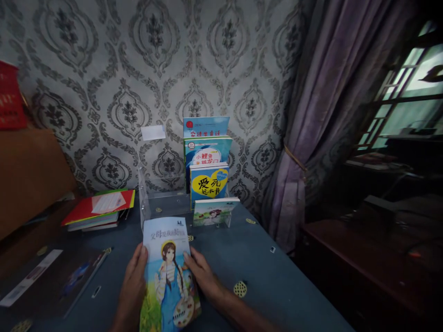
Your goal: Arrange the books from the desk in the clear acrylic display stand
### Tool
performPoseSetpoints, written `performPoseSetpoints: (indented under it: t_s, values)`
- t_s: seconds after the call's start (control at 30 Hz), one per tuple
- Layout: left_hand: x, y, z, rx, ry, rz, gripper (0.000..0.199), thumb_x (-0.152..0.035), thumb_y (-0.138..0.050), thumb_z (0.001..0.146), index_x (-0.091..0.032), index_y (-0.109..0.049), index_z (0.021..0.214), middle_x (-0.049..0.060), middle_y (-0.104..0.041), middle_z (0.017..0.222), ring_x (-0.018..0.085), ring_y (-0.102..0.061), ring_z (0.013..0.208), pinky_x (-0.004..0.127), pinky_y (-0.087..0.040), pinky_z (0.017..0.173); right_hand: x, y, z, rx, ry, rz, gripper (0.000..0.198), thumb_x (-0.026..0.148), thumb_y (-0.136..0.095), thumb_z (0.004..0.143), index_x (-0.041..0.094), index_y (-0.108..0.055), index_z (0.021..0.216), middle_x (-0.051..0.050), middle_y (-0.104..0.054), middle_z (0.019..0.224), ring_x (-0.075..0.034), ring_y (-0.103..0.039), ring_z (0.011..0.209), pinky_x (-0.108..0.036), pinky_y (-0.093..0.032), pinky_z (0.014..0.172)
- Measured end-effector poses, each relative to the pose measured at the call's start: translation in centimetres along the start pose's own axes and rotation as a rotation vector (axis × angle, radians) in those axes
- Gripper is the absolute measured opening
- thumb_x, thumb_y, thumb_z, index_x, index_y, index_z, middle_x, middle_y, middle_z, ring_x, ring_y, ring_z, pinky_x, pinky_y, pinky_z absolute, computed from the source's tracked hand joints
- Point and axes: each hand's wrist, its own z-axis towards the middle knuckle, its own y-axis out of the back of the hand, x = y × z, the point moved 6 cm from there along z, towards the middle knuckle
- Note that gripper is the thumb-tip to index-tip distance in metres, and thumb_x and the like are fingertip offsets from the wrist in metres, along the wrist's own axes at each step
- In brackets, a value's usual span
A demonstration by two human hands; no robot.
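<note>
Between both hands is a book (171, 276) with a light blue cover and a drawn girl in blue overalls holding a paint palette. My left hand (134, 272) grips its left edge, thumb along the cover. Its right edge is held by my right hand (204, 272), with the thumb on the front and the other fingers mostly hidden. Just beyond the book stands a clear tiered book rack (166, 203). On the rack's right side several books stand in rising rows, among them a small green-and-white book (214, 213) in front and a blue book with a yellow heart (209, 184).
A stack of books and folders (100, 210) lies at the left on the dark blue tablecloth (270, 286). Nearer sits a dark flat folder (62, 281). A brown box (31, 170) stands far left, and a purple curtain (311, 115) hangs at the right.
</note>
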Motion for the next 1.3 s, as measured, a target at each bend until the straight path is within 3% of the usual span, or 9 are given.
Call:
performPoseSetpoints:
  t_s: [0.1, 0.27, 0.37, 0.5, 0.67, 0.83, 0.93, 1.1, 1.3]
  values:
    - [-1.6, -0.3, -0.6, -0.05, 0.002, 0.097, 0.052, -0.062, -0.058, 0.092, -0.029, -0.062, 0.132, 0.007, -0.067, 0.139, 0.032, -0.066, 0.125, 0.044, -0.059, 0.098, 4.4, 0.8, -0.2, 0.052, 0.117, 0.08, 0.057, 0.07, -0.063, 0.087, 0.022, -0.065, 0.118, -0.007, -0.075, 0.111, -0.026, -0.071, 0.101, -0.043, -0.056, 0.095]
    - [-2.6, -1.3, -0.1, 0.027, -0.135, 0.198, 0.056, -0.06, -0.056, 0.094, -0.029, -0.055, 0.14, 0.006, -0.061, 0.146, 0.029, -0.057, 0.136, 0.037, -0.056, 0.103, 9.8, 3.1, -2.5, -0.002, 0.326, -0.174, 0.035, 0.052, -0.053, 0.101, 0.022, -0.059, 0.118, -0.007, -0.072, 0.111, -0.022, -0.068, 0.101, -0.034, -0.054, 0.088]
    - [-1.9, -2.2, -0.6, 0.114, -0.165, 0.19, 0.055, -0.06, -0.053, 0.095, -0.028, -0.055, 0.14, 0.006, -0.065, 0.139, 0.029, -0.061, 0.131, 0.035, -0.058, 0.097, 9.8, 4.2, -4.3, -0.021, 0.359, -0.333, 0.028, 0.045, -0.048, 0.104, 0.022, -0.06, 0.114, -0.007, -0.07, 0.11, -0.021, -0.066, 0.102, -0.033, -0.053, 0.088]
    - [-3.0, -3.3, -2.1, 0.293, -0.307, 0.225, 0.051, -0.065, -0.052, 0.092, -0.027, -0.064, 0.123, 0.005, -0.074, 0.112, 0.028, -0.068, 0.11, 0.033, -0.061, 0.086, 8.3, 5.0, -5.9, -0.02, 0.316, -0.476, 0.024, 0.04, -0.044, 0.105, 0.023, -0.061, 0.106, -0.005, -0.069, 0.103, -0.021, -0.065, 0.098, -0.033, -0.053, 0.09]
    - [-6.5, -3.3, -2.3, 0.322, -0.504, 0.385, 0.047, -0.068, -0.06, 0.082, -0.024, -0.065, 0.096, 0.003, -0.07, 0.08, 0.025, -0.069, 0.08, 0.031, -0.057, 0.069, 7.9, 5.6, -6.2, -0.008, 0.322, -0.514, 0.022, 0.037, -0.043, 0.105, 0.023, -0.06, 0.108, -0.005, -0.069, 0.1, -0.019, -0.065, 0.09, -0.03, -0.055, 0.08]
    - [-10.0, -5.2, -2.7, 0.319, -0.796, 0.604, 0.033, -0.054, -0.054, 0.09, -0.024, -0.058, 0.077, -0.001, -0.062, 0.065, 0.017, -0.059, 0.059, 0.026, -0.046, 0.058, 9.1, 7.8, -5.2, -0.084, 0.397, -0.545, 0.023, 0.037, -0.044, 0.104, 0.021, -0.06, 0.103, -0.004, -0.069, 0.093, -0.019, -0.066, 0.089, -0.032, -0.056, 0.081]
    - [-11.7, -7.7, -3.0, 0.325, -0.912, 0.624, 0.033, -0.048, -0.051, 0.094, -0.023, -0.052, 0.073, -0.002, -0.057, 0.064, 0.015, -0.055, 0.056, 0.025, -0.044, 0.057, 10.6, 9.9, -4.1, -0.163, 0.467, -0.604, 0.024, 0.038, -0.045, 0.103, 0.021, -0.061, 0.104, -0.005, -0.069, 0.094, -0.021, -0.066, 0.088, -0.036, -0.056, 0.083]
    - [-14.1, -11.7, -2.7, 0.296, -1.014, 0.534, 0.031, -0.045, -0.048, 0.099, -0.022, -0.051, 0.079, 0.0, -0.059, 0.074, 0.017, -0.06, 0.069, 0.026, -0.047, 0.064, 13.5, 13.4, -1.3, -0.284, 0.57, -0.667, 0.025, 0.038, -0.048, 0.102, 0.02, -0.062, 0.109, -0.008, -0.069, 0.099, -0.023, -0.066, 0.092, -0.04, -0.056, 0.085]
    - [-14.8, -13.9, -2.0, 0.291, -1.061, 0.46, 0.022, -0.038, -0.049, 0.101, -0.021, -0.055, 0.089, 0.004, -0.064, 0.088, 0.017, -0.064, 0.078, 0.027, -0.05, 0.07, 15.0, 15.4, 1.6, -0.309, 0.698, -0.603, 0.03, 0.042, -0.049, 0.103, 0.02, -0.062, 0.119, -0.008, -0.069, 0.108, -0.023, -0.066, 0.098, -0.043, -0.057, 0.089]
